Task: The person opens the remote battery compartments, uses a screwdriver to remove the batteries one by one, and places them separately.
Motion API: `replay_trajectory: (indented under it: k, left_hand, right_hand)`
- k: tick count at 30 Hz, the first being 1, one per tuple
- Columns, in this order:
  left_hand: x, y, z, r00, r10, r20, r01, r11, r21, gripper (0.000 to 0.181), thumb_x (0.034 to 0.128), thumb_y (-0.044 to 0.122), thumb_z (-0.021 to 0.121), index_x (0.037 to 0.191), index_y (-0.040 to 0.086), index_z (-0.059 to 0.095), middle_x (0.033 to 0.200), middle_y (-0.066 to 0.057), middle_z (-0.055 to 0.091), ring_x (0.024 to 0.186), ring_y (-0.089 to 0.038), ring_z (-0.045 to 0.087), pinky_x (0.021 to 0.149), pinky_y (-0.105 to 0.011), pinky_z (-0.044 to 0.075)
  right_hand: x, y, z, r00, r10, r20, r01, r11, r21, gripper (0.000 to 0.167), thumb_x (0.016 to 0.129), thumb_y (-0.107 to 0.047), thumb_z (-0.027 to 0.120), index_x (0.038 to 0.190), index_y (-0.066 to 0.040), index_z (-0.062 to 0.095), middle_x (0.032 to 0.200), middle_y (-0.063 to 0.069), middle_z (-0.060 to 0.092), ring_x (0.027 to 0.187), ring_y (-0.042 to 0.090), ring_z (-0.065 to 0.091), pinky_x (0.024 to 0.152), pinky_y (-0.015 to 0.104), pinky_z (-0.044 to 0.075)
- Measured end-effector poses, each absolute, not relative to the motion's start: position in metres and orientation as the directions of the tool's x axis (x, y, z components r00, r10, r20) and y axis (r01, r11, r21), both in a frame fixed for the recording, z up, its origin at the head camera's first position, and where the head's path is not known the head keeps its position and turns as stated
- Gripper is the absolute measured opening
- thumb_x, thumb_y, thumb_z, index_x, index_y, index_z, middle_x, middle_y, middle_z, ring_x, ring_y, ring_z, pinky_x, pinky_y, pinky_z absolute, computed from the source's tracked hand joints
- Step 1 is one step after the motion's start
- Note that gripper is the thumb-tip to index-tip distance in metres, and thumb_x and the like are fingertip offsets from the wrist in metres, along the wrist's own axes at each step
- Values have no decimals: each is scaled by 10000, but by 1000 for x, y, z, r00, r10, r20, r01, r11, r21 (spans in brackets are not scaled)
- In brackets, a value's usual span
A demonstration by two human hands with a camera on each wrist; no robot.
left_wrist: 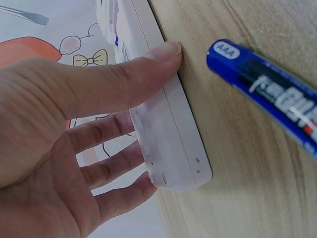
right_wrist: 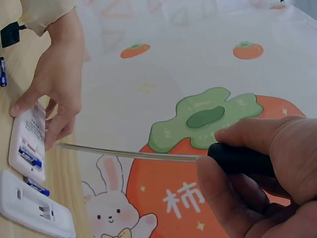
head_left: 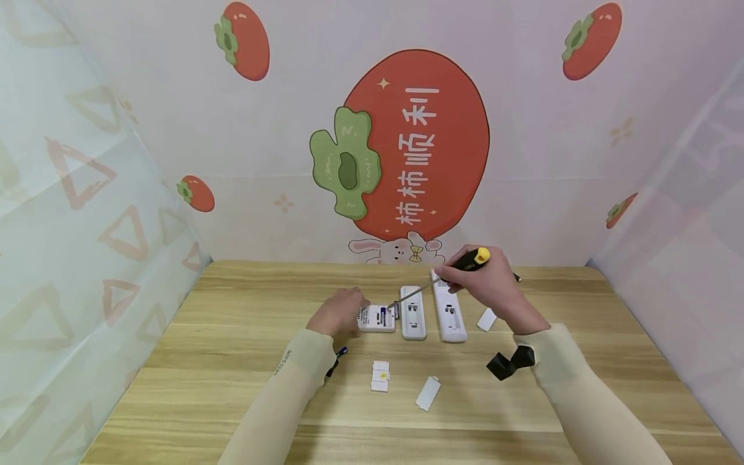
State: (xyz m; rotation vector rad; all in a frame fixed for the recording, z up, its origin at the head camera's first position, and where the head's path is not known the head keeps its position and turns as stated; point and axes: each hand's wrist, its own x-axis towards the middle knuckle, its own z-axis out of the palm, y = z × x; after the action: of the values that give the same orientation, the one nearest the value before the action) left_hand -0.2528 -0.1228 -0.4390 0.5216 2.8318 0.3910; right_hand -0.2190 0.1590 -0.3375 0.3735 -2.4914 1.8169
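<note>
My left hand (head_left: 340, 312) grips a small white device (head_left: 369, 320) by its left end, thumb on one edge and fingers along the opposite one. The device lies with its printed back and battery slot up. A blue AAA battery (right_wrist: 29, 157) sits in that slot. Another battery (right_wrist: 37, 186) lies between the device and a white remote control (head_left: 413, 323). In my right hand (head_left: 488, 282) is a screwdriver (head_left: 472, 259) with a black handle and yellow end. Its shaft slants down left toward the device; in the right wrist view the tip hangs apart from it.
A longer white remote control (head_left: 447, 313) lies to the right, its battery bay bare. Loose white battery covers (head_left: 428, 393) are on the wooden table (head_left: 244, 361). One blue AAA battery (left_wrist: 262, 82) lies near my left wrist. A printed backdrop (head_left: 279, 226) stands behind.
</note>
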Motion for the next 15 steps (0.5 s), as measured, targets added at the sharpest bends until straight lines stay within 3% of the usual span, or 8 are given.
replay_trajectory:
  k: [7,15]
  left_hand:
    - [-253,-123,-437,-909,374,-182,310,901,304,586,713,39,919,1262,82,716,1198,-70,643,1093,-271,574,999,-442,490]
    - [-255,-122,-438,-906,375,-196,305,900,311,564,702,43,924,1231,88,735,1154,-60,644,1016,-247,562,944,-434,503]
  right_hand:
    - [-218,169,-339,-971,-184,152,-196,252,-948,287,852,-144,836,958,67,673,896,152,701,696,224,707,718,410,620]
    - [-216,177,-339,-976,-182,119,-156,204,-966,318,842,-127,843,980,96,663,849,113,713,698,199,706,736,381,618]
